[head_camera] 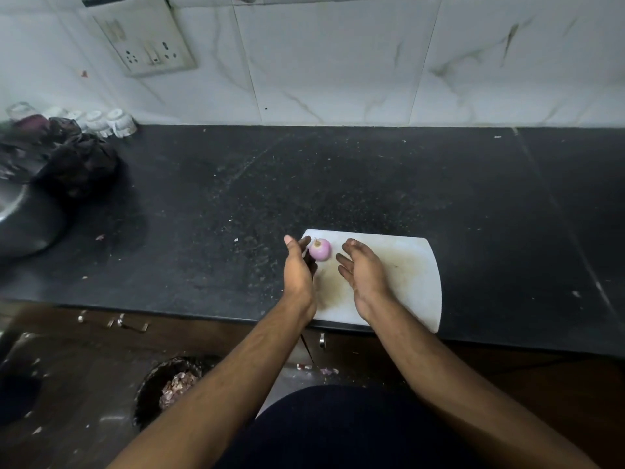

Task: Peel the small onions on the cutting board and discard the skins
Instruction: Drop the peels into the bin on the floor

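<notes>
One small pink peeled onion (320, 249) sits near the far left corner of the white cutting board (406, 265). My left hand (298, 269) is just left of it, fingers extended and fingertips next to the onion; something dark shows under the palm, unclear what. My right hand (362, 270) hovers over the board just right of the onion, fingers spread, holding nothing. On the floor at lower left stands a dark bin (169, 387) with onion skins inside.
The board lies at the front edge of a black counter (372, 184). At far left are a dark plastic bag (64, 157), upturned cups (111, 122) and a steel vessel (23, 218). A wall socket (148, 45) sits on the tiles. Skin scraps (318, 368) lie on the floor.
</notes>
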`<state>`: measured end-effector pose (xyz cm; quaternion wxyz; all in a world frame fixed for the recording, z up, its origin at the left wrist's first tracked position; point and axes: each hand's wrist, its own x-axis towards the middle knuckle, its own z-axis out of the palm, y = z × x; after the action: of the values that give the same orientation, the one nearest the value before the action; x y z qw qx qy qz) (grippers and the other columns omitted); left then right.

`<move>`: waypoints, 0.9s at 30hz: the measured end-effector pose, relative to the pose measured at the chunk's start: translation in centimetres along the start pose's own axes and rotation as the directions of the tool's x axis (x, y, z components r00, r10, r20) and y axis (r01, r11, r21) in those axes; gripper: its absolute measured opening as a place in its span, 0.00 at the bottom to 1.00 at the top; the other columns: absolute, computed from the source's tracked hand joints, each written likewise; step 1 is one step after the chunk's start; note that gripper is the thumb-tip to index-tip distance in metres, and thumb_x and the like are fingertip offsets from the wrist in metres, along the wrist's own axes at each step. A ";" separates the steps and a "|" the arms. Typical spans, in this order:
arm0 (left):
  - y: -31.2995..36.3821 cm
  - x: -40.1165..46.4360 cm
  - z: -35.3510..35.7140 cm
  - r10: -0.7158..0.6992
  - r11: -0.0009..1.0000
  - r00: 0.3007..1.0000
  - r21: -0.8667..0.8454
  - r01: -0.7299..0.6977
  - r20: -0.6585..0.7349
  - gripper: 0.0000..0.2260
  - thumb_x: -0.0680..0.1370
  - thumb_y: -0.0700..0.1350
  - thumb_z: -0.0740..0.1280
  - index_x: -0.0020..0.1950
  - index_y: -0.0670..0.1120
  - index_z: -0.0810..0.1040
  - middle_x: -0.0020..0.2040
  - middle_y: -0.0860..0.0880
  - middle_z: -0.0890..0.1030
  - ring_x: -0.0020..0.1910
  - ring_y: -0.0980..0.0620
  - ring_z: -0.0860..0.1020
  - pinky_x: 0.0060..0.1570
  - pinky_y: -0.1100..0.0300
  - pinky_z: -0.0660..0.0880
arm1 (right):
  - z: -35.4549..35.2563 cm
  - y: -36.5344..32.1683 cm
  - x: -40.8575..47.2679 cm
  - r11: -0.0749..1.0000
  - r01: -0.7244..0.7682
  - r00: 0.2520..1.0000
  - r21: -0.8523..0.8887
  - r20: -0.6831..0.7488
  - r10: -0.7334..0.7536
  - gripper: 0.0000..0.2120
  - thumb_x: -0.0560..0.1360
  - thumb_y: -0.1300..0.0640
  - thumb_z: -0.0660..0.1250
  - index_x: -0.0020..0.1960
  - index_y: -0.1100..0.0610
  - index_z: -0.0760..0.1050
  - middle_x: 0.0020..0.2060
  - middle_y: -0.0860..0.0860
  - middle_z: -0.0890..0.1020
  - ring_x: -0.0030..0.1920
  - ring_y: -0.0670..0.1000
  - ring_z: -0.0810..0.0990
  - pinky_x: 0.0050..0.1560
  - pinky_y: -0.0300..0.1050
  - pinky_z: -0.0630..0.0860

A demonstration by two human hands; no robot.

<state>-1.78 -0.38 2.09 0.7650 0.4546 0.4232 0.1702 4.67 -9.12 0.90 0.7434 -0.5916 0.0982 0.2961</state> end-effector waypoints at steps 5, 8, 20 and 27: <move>-0.1 0.4 0.5 -0.006 0.998 0.989 -0.055 0.014 0.145 0.33 0.85 0.66 0.47 0.63 0.43 0.80 0.63 0.44 0.84 0.64 0.52 0.81 0.73 0.52 0.71 | 0.9 0.1 0.3 0.981 0.082 0.995 -0.175 0.072 -0.070 0.15 0.83 0.58 0.65 0.69 0.58 0.75 0.60 0.51 0.84 0.62 0.48 0.81 0.68 0.49 0.75; 0.0 0.0 1.3 0.002 0.998 0.976 -0.056 0.010 0.220 0.35 0.85 0.66 0.46 0.67 0.39 0.78 0.62 0.41 0.85 0.66 0.46 0.81 0.72 0.51 0.73 | 0.1 -0.5 -0.1 0.935 0.216 0.974 -0.281 -0.003 -0.226 0.19 0.78 0.63 0.71 0.68 0.58 0.74 0.60 0.52 0.83 0.59 0.47 0.82 0.61 0.41 0.77; -2.2 1.0 3.0 0.035 0.835 0.913 0.490 -0.251 0.407 0.22 0.86 0.61 0.50 0.55 0.57 0.83 0.57 0.53 0.85 0.61 0.54 0.81 0.69 0.52 0.74 | -6.4 -0.3 0.3 0.307 0.355 0.841 -0.883 0.157 -0.518 0.22 0.78 0.41 0.68 0.64 0.55 0.78 0.55 0.52 0.74 0.56 0.54 0.75 0.56 0.50 0.76; -2.7 1.4 2.7 0.038 0.840 0.915 0.483 -0.247 0.402 0.26 0.87 0.60 0.50 0.61 0.48 0.84 0.56 0.49 0.87 0.58 0.53 0.84 0.66 0.53 0.78 | -7.1 0.2 -0.1 0.181 0.390 0.841 -0.903 0.269 -0.470 0.35 0.74 0.47 0.75 0.76 0.54 0.67 0.64 0.52 0.72 0.63 0.54 0.74 0.58 0.54 0.77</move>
<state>0.87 -2.43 -0.25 0.6633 0.7005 0.2629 0.0154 5.91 -15.78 -1.20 0.3097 -0.9197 -0.2351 0.0550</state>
